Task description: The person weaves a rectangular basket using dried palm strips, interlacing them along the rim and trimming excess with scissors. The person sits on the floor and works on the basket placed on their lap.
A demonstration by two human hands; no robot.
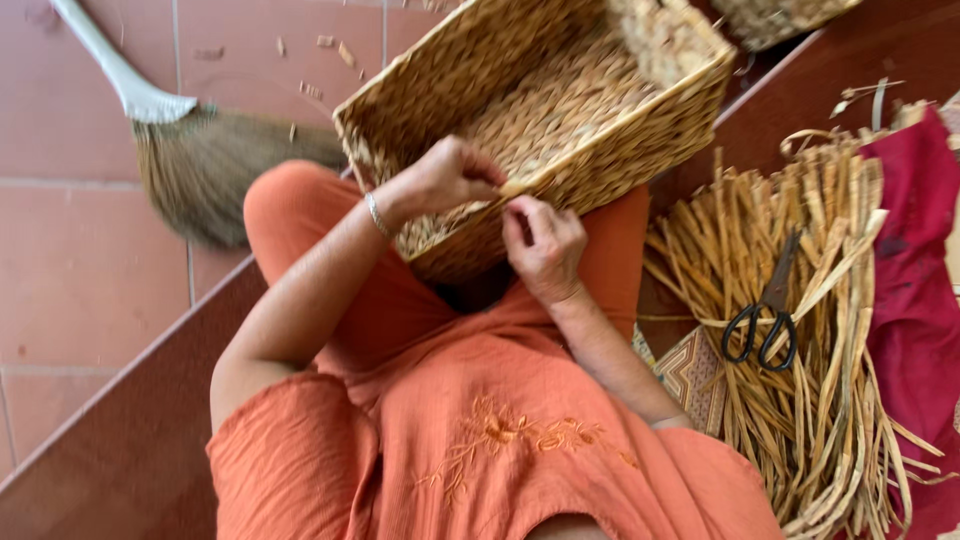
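item: woven basket [560,100], rectangular, straw-coloured, resting tilted on the person's lap, open side facing the camera. handling, as judged: light for its bulk, walls stiff enough to keep shape, rim strands dry and likely to fray or snap if bent hard; best held by the firm rim or a corner. appearance: tight plaited weave, thick bound rim, one near corner unfinished. left hand [445,178]: fingers pinched on a strand at the near rim. right hand [545,245]: fingertips closed on the same rim just beside it. nearby: bundle of dried strips [820,330] with black scissors [765,315] on top; broom [190,150] on the tiled floor.
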